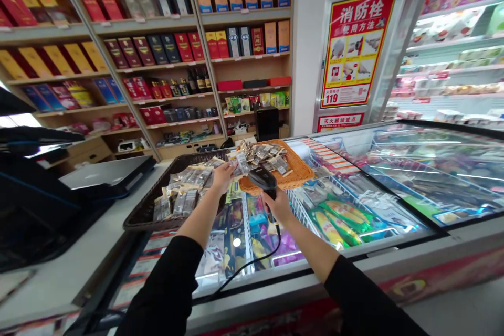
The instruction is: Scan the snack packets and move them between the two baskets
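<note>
My right hand (279, 206) is wrapped round the handle of a black barcode scanner (263, 177), its head tilted up toward the left. Pinched in my left hand (223, 177) is a small clear packet (241, 161) with dark contents, just in front of the scanner head. Behind both hands lies an orange wicker basket (301, 163) heaped with similar small packets (270, 153). To the left, a dark brown wicker basket (136, 218) holds more of these packets (189, 181). The scanner's black cable (255, 260) hangs down across the freezer glass.
Both baskets rest on a glass-topped chest freezer (220, 278) full of packaged food. At left are a flat scale-like device (106, 172) and a dark machine (35, 194). Shelves of boxed goods (169, 52) stand behind, with a lit refrigerated display (457, 63) at far right.
</note>
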Motion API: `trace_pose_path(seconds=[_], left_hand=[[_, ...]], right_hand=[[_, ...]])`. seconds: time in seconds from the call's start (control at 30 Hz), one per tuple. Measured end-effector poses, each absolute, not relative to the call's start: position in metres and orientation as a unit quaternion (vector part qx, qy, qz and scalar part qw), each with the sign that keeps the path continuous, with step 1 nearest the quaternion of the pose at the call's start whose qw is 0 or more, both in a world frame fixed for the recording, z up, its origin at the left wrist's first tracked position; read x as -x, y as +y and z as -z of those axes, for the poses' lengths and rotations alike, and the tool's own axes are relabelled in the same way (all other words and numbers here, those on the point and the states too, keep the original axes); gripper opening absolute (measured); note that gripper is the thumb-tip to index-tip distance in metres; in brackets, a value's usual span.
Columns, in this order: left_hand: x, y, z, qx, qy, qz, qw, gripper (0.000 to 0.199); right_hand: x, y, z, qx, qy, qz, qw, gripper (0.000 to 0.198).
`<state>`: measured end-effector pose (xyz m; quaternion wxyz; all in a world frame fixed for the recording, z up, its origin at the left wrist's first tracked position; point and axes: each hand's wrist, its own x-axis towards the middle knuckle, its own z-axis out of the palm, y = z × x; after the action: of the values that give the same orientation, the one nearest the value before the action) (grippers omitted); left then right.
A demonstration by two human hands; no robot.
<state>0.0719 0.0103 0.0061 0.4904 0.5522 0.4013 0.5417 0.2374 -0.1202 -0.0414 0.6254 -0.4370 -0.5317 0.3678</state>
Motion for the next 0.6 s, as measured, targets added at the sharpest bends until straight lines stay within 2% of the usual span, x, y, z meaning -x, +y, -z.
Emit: trace_pose_path(seconds=[0.17,0.33,0.6], left_hand=[[-0.0778,0.011,-0.0038,-0.53,0.429,-0.551,0.48,0.049],[-0.0784,0.0127,-0.0001,-0.528,0.448,-0.557,0.459,0.045],[-0.0797,0.0166,0.0032,-0.506,0.441,-0.58,0.461,0.047]], right_hand=[[-0.2295,-0.1262,0.042,0.524,-0.608,-0.212,0.557,0.027],[-0.2332,-0.1285,0.0454,0.547,-0.612,-0.225,0.525,0.028],[-0.2324,-0.1289,0.0473,0.549,-0.601,-0.244,0.527,0.028]])
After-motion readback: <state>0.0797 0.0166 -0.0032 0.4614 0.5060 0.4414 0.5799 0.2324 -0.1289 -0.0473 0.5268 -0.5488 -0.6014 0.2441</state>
